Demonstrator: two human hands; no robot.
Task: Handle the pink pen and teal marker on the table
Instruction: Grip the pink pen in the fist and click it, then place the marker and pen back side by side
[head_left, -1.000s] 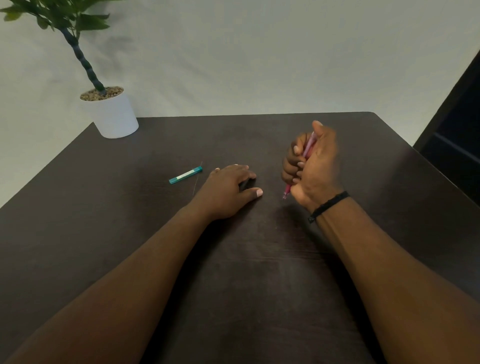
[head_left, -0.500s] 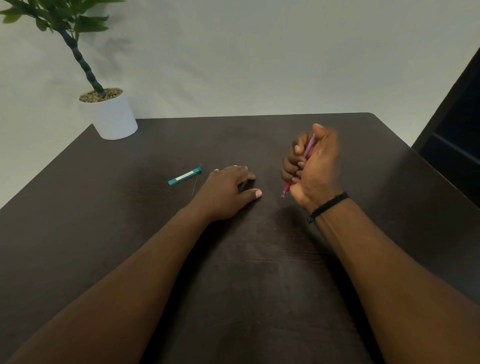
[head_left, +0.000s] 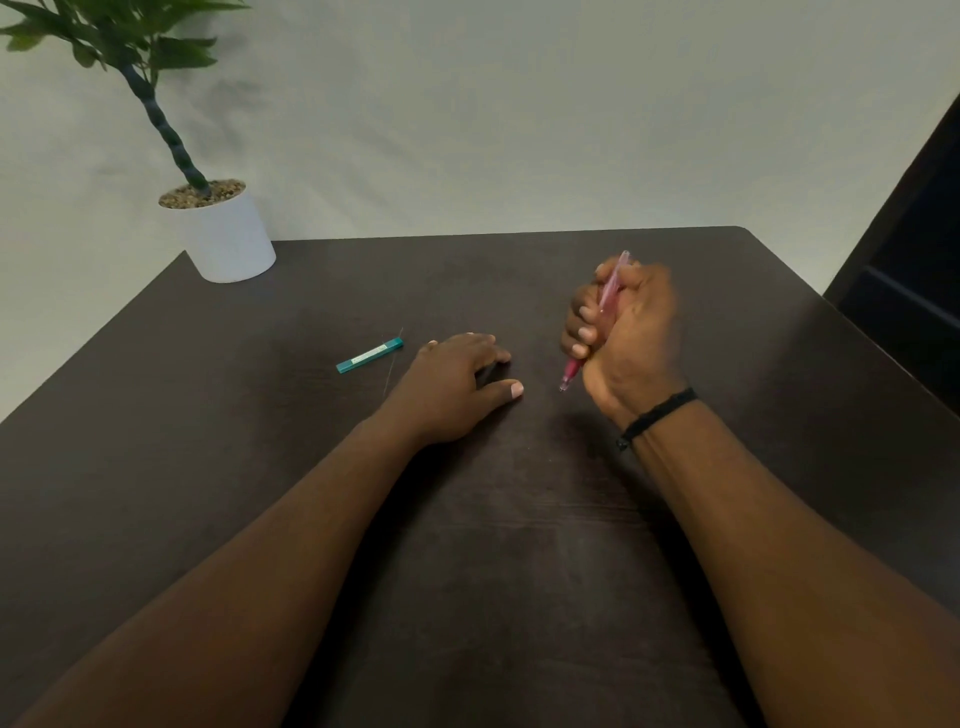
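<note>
The slim translucent pink pen (head_left: 602, 317) stands steeply in the fisted right hand (head_left: 626, 338), tip down and just above the dark wooden table (head_left: 519, 545), cap end poking out past the knuckles. The short teal marker (head_left: 369, 356) lies flat to the left, its long axis running from near-left to far-right, just beyond the left hand (head_left: 452, 384), which rests palm-down, fingers spread, holding nothing. Of the 2 hands the left is much nearer it. The surrounding tabletop is bare; the white plant pot (head_left: 228, 239) sits well apart at the far-left corner.
</note>
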